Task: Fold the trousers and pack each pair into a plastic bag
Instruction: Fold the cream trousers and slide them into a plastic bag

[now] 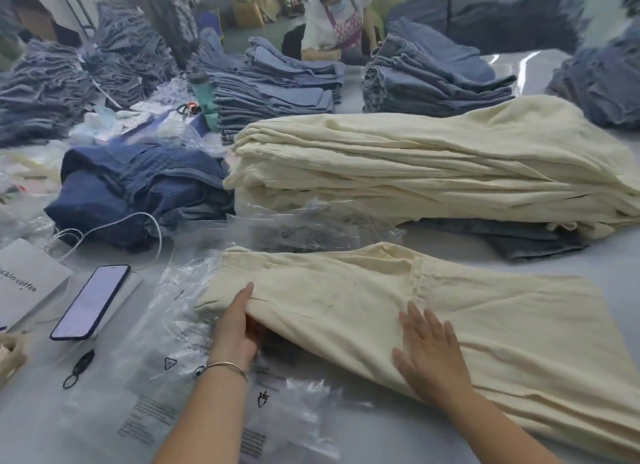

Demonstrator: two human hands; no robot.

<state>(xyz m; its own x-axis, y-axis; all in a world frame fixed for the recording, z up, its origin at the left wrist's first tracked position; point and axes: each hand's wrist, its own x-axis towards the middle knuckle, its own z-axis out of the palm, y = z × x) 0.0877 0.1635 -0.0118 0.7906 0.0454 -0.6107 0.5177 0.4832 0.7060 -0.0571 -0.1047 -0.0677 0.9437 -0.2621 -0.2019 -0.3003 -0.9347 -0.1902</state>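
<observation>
Cream trousers [433, 311] lie flat on the near table, waist end left, over some plastic bags [194, 328]. Left hand [239, 328] grips the waist edge, thumb on top, fingers tucked under. Right hand [429, 352] lies flat and open, smoothing the cloth. Looks like folding's just starting, so next is probably doubling the legs over before bagging.

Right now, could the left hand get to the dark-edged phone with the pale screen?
Probably yes. The left hand grips the edge of the cream trousers, so it would need to let go first. The phone lies face-up on the table to its left, with only flat clear plastic bags between.
</observation>
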